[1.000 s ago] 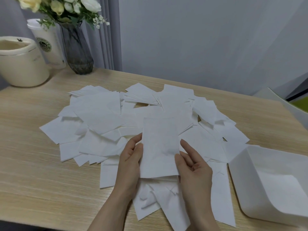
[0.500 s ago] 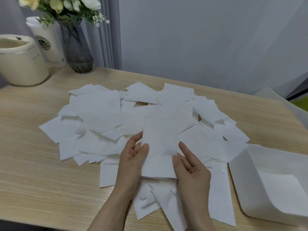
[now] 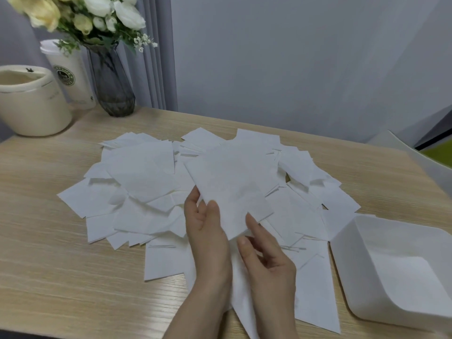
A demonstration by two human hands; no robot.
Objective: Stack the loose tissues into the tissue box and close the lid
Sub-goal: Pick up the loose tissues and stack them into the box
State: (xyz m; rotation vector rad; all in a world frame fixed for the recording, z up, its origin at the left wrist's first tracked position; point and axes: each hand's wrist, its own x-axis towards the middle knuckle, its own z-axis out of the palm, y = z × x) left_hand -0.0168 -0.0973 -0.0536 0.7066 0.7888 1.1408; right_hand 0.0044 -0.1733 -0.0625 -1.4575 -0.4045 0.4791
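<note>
Now then: one tissue is up off the pile, and the stacking has barely begun.
Held tissue: a single white folded tissue (image 3: 230, 189) is raised above the heap, tilted, its near corner between the two hands.
Left hand: the left hand (image 3: 206, 231) pinches the tissue's near-left edge, thumb on top, fingers behind.
Right hand: the right hand (image 3: 265, 253) has its fingers loosely extended, fingertips at the tissue's lower corner — touching or steadying rather than clamping, as far as I can tell.
Loose tissues: the pile of loose tissues (image 3: 137, 192) lies fanned and overlapping across the middle of the table (image 3: 49, 277).
Tissue box: the white tissue box (image 3: 391, 272) sits open at the right edge of the pile, a few tissues apparently already on its floor; no lid visible.
Handling: feather-light, limp and easily creased — best held by two edges or corners, kept flat, and laid in gently so nothing folds or drifts.
Background: a vase of flowers (image 3: 110, 81), a paper cup (image 3: 68, 74) and a cream container (image 3: 31, 101) stand at the far left.
</note>
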